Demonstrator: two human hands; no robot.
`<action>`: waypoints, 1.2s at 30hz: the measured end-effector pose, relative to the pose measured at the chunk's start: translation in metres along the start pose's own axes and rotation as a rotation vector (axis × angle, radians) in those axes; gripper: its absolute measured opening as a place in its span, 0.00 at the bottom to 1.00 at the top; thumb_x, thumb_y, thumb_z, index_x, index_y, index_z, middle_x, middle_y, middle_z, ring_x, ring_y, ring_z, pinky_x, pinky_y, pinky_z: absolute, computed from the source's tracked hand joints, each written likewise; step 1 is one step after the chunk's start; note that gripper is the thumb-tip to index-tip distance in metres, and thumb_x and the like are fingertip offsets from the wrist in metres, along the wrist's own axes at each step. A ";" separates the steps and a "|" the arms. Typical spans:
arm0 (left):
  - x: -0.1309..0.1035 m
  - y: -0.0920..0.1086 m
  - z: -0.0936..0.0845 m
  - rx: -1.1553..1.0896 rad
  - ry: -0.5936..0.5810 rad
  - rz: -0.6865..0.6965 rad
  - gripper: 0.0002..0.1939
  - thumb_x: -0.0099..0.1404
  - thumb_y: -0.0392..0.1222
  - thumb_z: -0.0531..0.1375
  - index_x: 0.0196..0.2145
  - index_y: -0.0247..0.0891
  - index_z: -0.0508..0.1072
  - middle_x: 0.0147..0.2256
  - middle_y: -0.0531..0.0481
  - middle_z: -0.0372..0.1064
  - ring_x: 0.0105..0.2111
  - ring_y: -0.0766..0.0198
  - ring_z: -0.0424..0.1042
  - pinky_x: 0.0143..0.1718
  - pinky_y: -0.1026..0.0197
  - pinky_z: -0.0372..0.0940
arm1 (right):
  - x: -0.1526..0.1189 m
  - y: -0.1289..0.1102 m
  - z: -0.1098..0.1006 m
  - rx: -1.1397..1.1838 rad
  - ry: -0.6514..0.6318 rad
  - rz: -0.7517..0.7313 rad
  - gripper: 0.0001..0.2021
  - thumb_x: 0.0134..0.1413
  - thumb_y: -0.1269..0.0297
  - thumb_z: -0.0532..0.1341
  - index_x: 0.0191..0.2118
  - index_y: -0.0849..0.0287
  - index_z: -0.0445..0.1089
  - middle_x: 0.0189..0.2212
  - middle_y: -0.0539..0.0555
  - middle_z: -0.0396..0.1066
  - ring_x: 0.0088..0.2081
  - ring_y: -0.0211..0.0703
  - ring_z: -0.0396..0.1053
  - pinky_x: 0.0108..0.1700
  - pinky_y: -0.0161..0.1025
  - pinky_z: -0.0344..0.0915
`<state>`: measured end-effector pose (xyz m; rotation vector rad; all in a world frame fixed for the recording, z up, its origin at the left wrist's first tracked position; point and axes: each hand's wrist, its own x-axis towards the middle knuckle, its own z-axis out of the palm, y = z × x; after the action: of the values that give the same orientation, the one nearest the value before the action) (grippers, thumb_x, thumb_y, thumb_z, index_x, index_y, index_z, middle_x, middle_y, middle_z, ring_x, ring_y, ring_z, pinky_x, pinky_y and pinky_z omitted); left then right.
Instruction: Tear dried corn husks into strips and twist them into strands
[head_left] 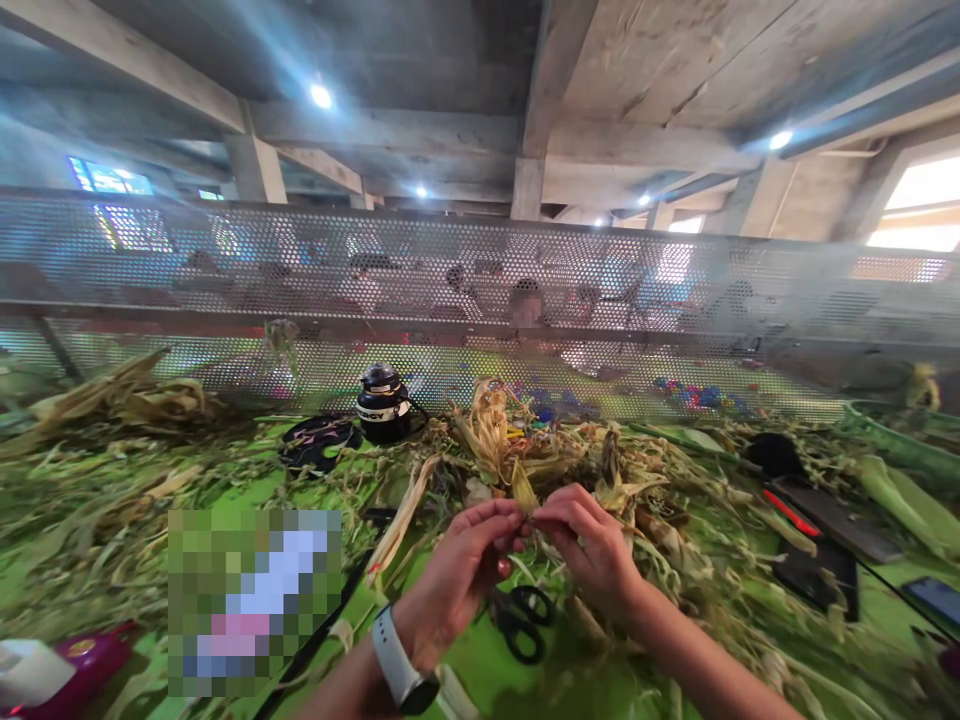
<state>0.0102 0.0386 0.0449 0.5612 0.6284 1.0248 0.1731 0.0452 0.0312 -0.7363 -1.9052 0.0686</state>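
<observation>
My left hand (pixel 476 545), with a pale-strapped watch (pixel 397 655) on its wrist, pinches a small piece of dried corn husk (pixel 523 487) from the left. From the right, my right hand (pixel 589 540) closes its fingertips on the same husk, and the fingers of both hands nearly meet at its lower end. Black-handled scissors (pixel 525 625) lie on the green surface just below my hands, their blades partly hidden. A bundle of dry husk (pixel 491 435) stands behind the piece I hold. One long husk strip (pixel 405 515) lies to the left.
A black lidded jar-like container (pixel 382 405) stands at the back, beside a dark flat item (pixel 319 443). Husk scraps cover much of the green table (pixel 262 488). A perforated metal screen (pixel 465 270) runs behind. A phone (pixel 934 600) lies at the right; a green basket (pixel 900 440) sits behind it.
</observation>
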 end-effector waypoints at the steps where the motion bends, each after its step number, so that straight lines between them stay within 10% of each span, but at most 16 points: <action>1: 0.000 0.000 0.000 -0.007 0.004 -0.010 0.11 0.45 0.32 0.68 0.27 0.33 0.72 0.21 0.53 0.68 0.19 0.75 0.64 0.16 0.74 0.51 | 0.000 0.000 0.001 -0.009 0.009 0.000 0.06 0.58 0.67 0.56 0.36 0.55 0.71 0.28 0.53 0.68 0.30 0.39 0.69 0.32 0.34 0.67; 19: -0.002 -0.009 0.004 0.586 -0.014 0.333 0.13 0.54 0.46 0.63 0.34 0.34 0.73 0.26 0.51 0.67 0.25 0.67 0.64 0.21 0.69 0.60 | -0.011 -0.006 0.011 0.229 0.028 0.464 0.05 0.59 0.65 0.53 0.41 0.57 0.61 0.28 0.50 0.68 0.28 0.37 0.66 0.29 0.32 0.64; 29: 0.000 -0.006 0.003 0.264 -0.004 0.171 0.13 0.49 0.43 0.67 0.29 0.34 0.71 0.22 0.55 0.66 0.19 0.74 0.62 0.17 0.71 0.50 | -0.006 0.000 0.006 0.018 -0.064 0.146 0.04 0.58 0.68 0.56 0.37 0.56 0.67 0.29 0.52 0.68 0.31 0.39 0.67 0.33 0.35 0.65; 36: -0.002 -0.010 0.003 0.136 -0.025 0.118 0.10 0.50 0.39 0.66 0.31 0.35 0.72 0.23 0.54 0.68 0.22 0.71 0.65 0.16 0.72 0.53 | -0.009 -0.005 0.010 0.020 -0.005 0.273 0.04 0.59 0.66 0.55 0.33 0.57 0.65 0.27 0.51 0.67 0.29 0.38 0.67 0.32 0.33 0.64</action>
<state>0.0172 0.0326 0.0402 0.7358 0.6522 1.0896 0.1647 0.0397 0.0212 -0.9791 -1.7956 0.2595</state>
